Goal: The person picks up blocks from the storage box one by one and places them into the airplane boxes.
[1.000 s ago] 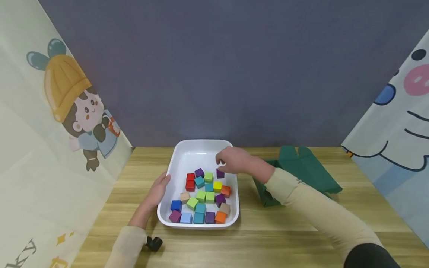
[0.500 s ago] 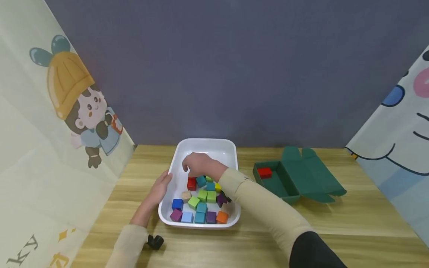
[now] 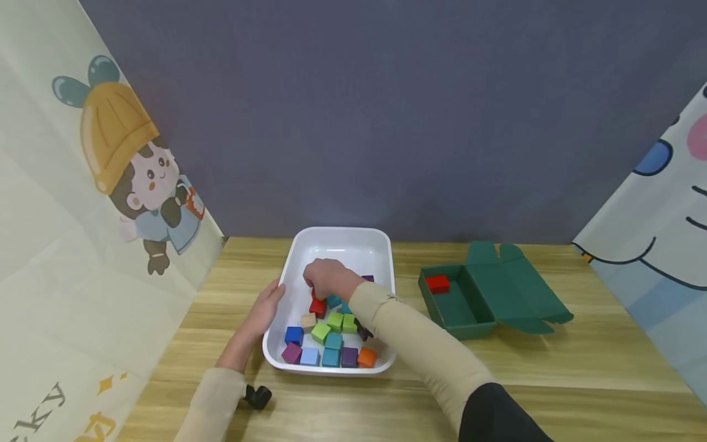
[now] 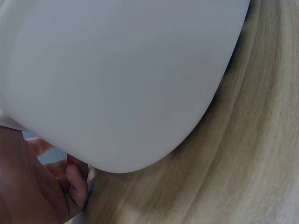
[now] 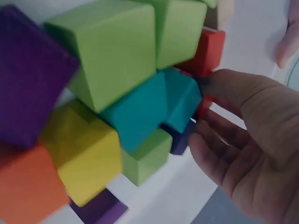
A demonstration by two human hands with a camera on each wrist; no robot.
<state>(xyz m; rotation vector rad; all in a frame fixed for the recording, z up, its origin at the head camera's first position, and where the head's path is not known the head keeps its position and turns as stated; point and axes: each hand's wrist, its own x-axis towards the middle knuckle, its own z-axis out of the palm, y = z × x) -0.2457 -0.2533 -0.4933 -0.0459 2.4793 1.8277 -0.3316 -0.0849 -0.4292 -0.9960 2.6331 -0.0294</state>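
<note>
A white tray (image 3: 348, 236) holding several coloured cubes stands on the table. My left hand (image 3: 264, 310) grips its left rim, thumb over the edge. In the left wrist view, the fingers (image 4: 77, 186) curl beneath the tray's side. Inside the tray, my right hand (image 3: 329, 277) pinches a red cube (image 5: 205, 106) between thumb and fingers; most of that cube is hidden. A second red cube (image 3: 317, 308) lies right below it, and teal cubes (image 5: 180, 100) sit beside the fingertips. Green, yellow and purple cubes lie close by, partly behind the right sleeve.
An open green box (image 3: 455, 313) stands right of the tray, its lid (image 3: 516, 288) folded out to the right. One red block (image 3: 437, 283) lies in the box's far left corner. A dark grey wall (image 3: 386, 123) rises behind the wooden table (image 3: 530, 374).
My right hand has moved left from the tray's right side to the red cubes and now pinches one. The left hand keeps its hold on the tray. The box's inside has come into view.
</note>
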